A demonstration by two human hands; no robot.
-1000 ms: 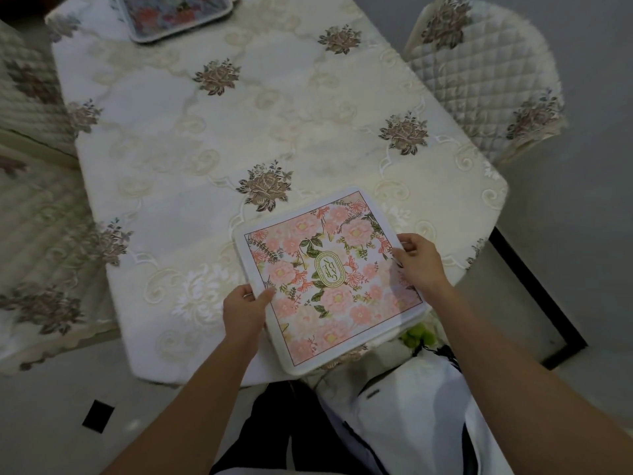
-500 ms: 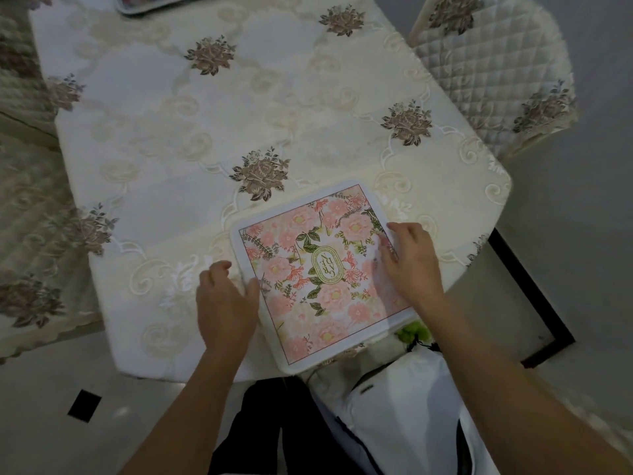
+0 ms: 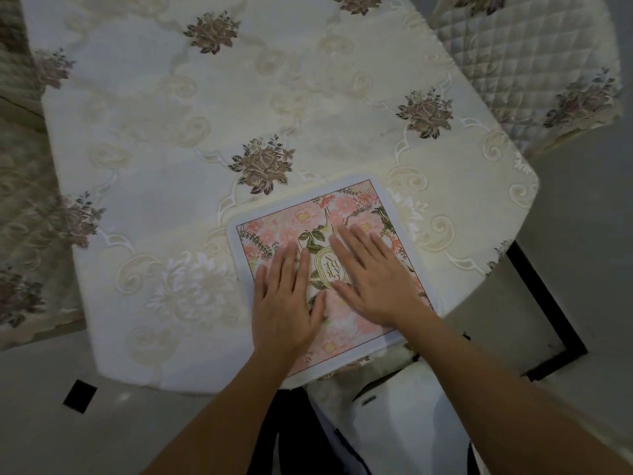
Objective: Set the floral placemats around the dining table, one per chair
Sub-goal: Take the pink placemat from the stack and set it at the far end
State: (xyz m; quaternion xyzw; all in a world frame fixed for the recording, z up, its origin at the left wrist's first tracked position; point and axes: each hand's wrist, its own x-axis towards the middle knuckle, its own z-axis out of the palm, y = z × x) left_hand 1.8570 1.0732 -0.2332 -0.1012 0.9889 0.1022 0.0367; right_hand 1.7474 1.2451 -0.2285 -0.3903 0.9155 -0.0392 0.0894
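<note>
A square pink floral placemat [image 3: 346,207] with a white border lies flat on the near end of the dining table [image 3: 178,138], which is covered by a cream embroidered cloth. Its near corner slightly overhangs the table edge. My left hand [image 3: 287,296] lies flat on the mat's left half, fingers straight and spread. My right hand [image 3: 370,269] lies flat on its right half, fingers straight. Between the two hands shows the mat's gold oval emblem [image 3: 329,269].
A chair [image 3: 534,63] with a quilted cream cover stands at the table's right side. More quilted chair covers [image 3: 24,234] sit along the left. Below the near table edge is a white and dark cloth [image 3: 394,423]. A dark floor frame [image 3: 551,320] runs at right.
Both hands left the mat's side edges and moved onto its top, now lying flat. The mat has settled on the table. The view has shifted closer to the near end.
</note>
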